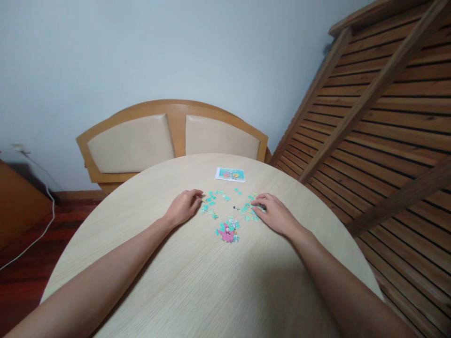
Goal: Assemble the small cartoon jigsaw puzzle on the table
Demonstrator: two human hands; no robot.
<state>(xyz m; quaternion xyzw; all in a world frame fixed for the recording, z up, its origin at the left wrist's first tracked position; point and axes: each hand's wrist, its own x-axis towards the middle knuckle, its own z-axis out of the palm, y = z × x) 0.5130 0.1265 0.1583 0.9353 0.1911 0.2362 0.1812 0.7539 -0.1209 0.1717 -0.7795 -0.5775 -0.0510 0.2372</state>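
Small turquoise jigsaw puzzle pieces lie in loose groups on the round table. My left hand rests beside the left group of pieces, fingers loosely bent and thumb apart, holding nothing I can see. Over the edge of the right group of pieces is my right hand, thumb and fingertips slightly apart and touching or just above the pieces. Nearer to me sits a joined section of puzzle with a pink starfish figure. A small dark-tipped piece lies between the groups.
A printed reference picture lies flat toward the far side of the table. Behind the table stands a wooden headboard with cream panels. A slatted wooden frame leans at the right. A white cable runs down at the left.
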